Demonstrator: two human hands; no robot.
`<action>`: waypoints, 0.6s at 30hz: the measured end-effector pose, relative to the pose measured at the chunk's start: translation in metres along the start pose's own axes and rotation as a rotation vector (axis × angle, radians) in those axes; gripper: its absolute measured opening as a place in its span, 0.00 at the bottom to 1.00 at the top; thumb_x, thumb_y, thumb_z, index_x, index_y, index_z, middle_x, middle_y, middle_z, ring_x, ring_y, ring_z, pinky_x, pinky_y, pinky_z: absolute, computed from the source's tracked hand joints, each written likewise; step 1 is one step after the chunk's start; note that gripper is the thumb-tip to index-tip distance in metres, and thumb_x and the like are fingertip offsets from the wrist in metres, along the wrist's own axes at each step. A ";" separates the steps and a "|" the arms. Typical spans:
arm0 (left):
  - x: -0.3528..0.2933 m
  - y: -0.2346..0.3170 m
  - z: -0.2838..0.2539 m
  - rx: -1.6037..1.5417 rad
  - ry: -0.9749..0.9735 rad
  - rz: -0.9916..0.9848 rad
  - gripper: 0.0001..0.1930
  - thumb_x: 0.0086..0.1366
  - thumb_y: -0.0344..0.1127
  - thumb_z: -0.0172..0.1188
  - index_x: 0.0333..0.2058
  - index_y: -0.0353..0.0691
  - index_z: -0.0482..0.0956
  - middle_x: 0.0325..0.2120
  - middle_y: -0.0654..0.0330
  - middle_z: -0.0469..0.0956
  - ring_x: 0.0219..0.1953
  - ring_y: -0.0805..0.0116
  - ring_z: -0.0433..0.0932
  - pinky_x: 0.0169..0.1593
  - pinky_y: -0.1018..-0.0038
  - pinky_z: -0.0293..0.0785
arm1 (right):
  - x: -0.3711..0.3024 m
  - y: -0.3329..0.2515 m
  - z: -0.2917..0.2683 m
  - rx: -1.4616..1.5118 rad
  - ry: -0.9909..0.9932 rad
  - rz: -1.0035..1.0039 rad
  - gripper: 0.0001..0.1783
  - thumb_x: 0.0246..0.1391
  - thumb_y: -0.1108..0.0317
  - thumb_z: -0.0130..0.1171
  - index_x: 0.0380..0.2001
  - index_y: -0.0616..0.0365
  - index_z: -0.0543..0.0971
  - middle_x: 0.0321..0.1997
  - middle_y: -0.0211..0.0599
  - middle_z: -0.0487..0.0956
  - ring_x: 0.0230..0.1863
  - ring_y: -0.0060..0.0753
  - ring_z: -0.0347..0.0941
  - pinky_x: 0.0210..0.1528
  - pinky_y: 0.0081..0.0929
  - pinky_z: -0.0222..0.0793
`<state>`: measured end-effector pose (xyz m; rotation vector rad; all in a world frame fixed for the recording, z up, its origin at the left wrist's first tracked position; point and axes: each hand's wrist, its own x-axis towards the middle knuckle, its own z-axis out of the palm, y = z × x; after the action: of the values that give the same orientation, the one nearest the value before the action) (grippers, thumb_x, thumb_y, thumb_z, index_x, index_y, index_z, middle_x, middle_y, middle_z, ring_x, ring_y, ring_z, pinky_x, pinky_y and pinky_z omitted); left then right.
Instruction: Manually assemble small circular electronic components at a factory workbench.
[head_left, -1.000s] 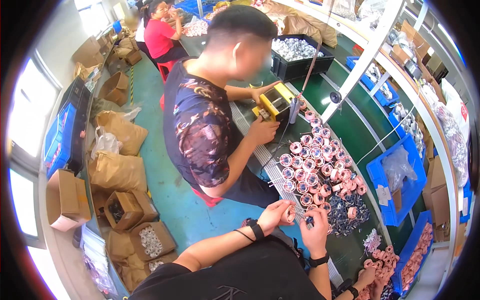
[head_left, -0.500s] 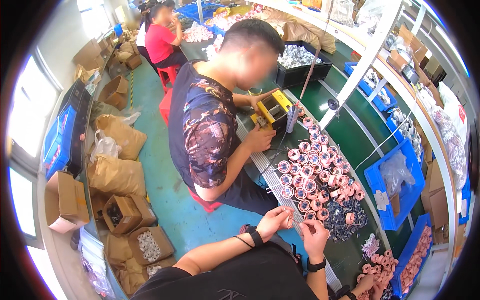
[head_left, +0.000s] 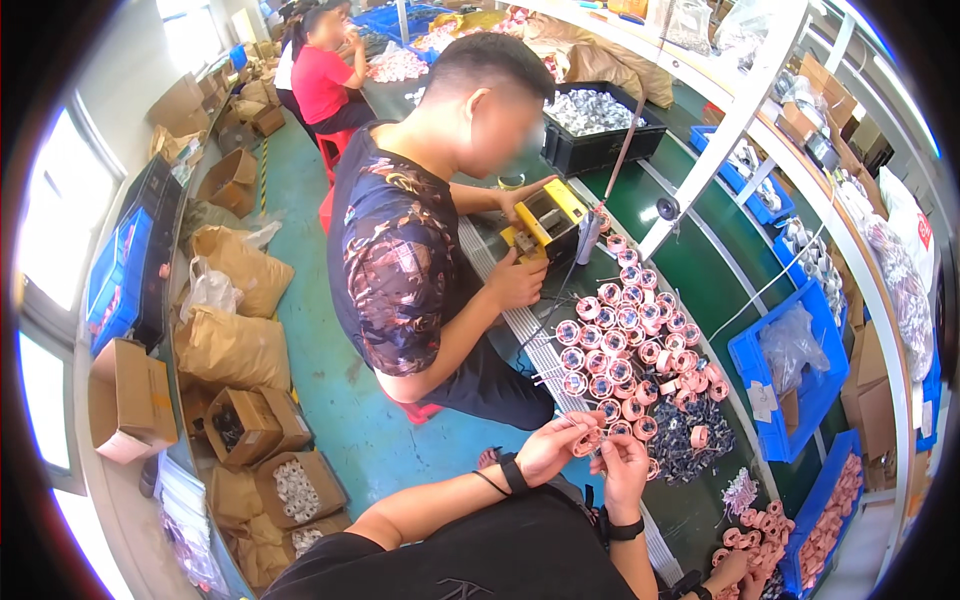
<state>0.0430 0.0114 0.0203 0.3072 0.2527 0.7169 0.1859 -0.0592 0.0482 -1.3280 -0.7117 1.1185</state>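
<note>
The left hand, angled rightward, pinches a ring by the bench's left edge; the right hand points up beside it, fingers curled, grip unclear.

Pink round coil rings are heaped on the dark green flat worktop, small dark parts piled right beside them. Yellow boxy machine's behind the rings, black rectangular plastic bin's behind that, blue rectangular plastic tray's off right.
</note>
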 end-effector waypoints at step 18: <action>-0.005 -0.001 0.002 0.115 0.101 0.058 0.11 0.71 0.36 0.46 0.43 0.37 0.74 0.52 0.54 0.70 0.44 0.67 0.74 0.46 0.69 0.73 | -0.003 -0.005 0.014 -0.072 0.000 -0.074 0.08 0.53 0.79 0.60 0.37 0.70 0.77 0.32 0.38 0.81 0.31 0.23 0.78 0.35 0.18 0.75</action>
<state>0.0412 0.0070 0.0221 0.3895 0.3828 0.7773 0.1734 -0.0561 0.0554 -1.3514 -0.8016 1.0420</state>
